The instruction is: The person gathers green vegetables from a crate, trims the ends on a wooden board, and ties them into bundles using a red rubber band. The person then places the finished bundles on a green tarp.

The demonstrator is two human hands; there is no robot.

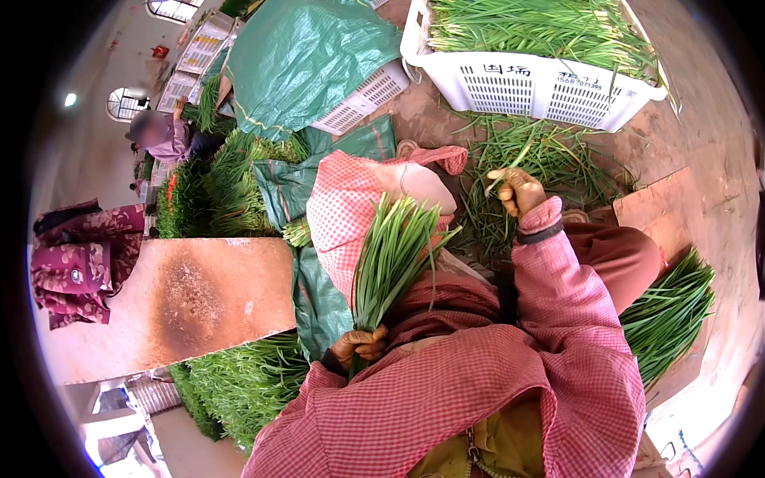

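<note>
A bunch of green leafy stalks, like garlic chives (391, 257), is held by its lower end in my left hand (360, 346), the other ends fanning out over a pink checked cloth (340, 209) on my lap. My right hand (519, 190), raised to the right of the bunch, pinches a thin pale-ended stalk (519, 156) between thumb and fingers. Under and beyond it, loose green stalks (550, 146) lie scattered on the floor.
A white plastic crate (538, 89) of stalks stands ahead, beside a crate under green sheeting (311, 60). Left are a stained board (239, 293), leafy heaps (257, 370) and a seated person (164, 140) farther off. Another bunch (669, 316) lies at right on a board.
</note>
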